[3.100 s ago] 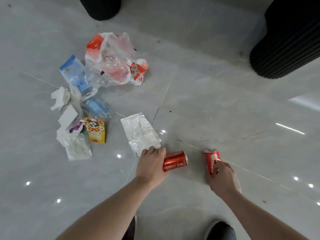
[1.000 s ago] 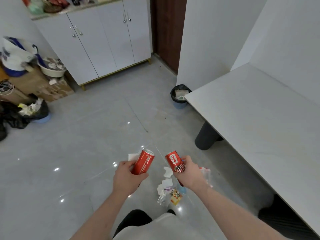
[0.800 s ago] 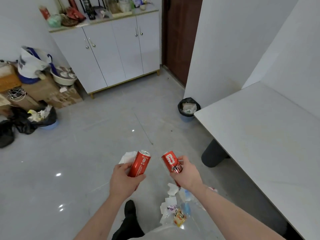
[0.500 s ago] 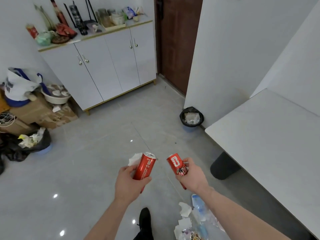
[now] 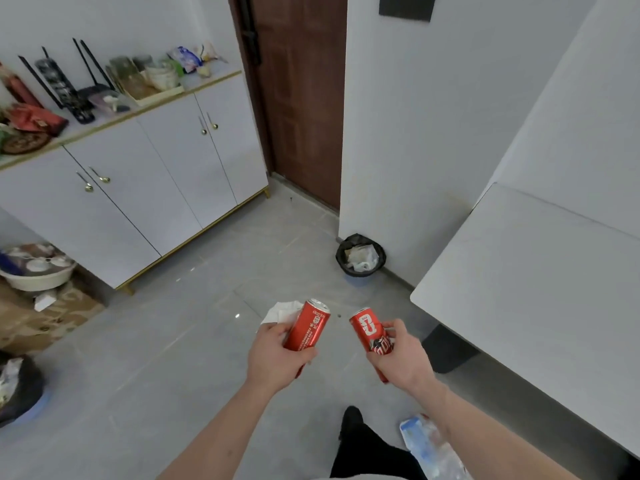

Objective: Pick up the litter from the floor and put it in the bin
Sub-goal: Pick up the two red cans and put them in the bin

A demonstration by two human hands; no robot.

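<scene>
My left hand (image 5: 277,358) grips a red drink can (image 5: 309,328) together with a white crumpled wrapper (image 5: 281,311) that sticks out behind the can. My right hand (image 5: 401,358) grips a second red can (image 5: 370,332) with a white and black print. Both cans are held upright at waist height over the grey floor. A small bin with a black liner (image 5: 360,255) stands ahead against the white wall, with pale paper inside. A blue and clear plastic package (image 5: 429,445) lies on the floor by my right forearm.
A white table (image 5: 540,289) fills the right side, its dark leg (image 5: 446,348) close to my right hand. White cabinets (image 5: 145,188) line the left wall beside a brown door (image 5: 301,98). Cardboard boxes (image 5: 38,320) and a black bag (image 5: 17,386) sit at the left.
I have risen from the floor with both cans and moved forward. The bin is now nearer, and most of the litter pile has dropped out of view behind me.
</scene>
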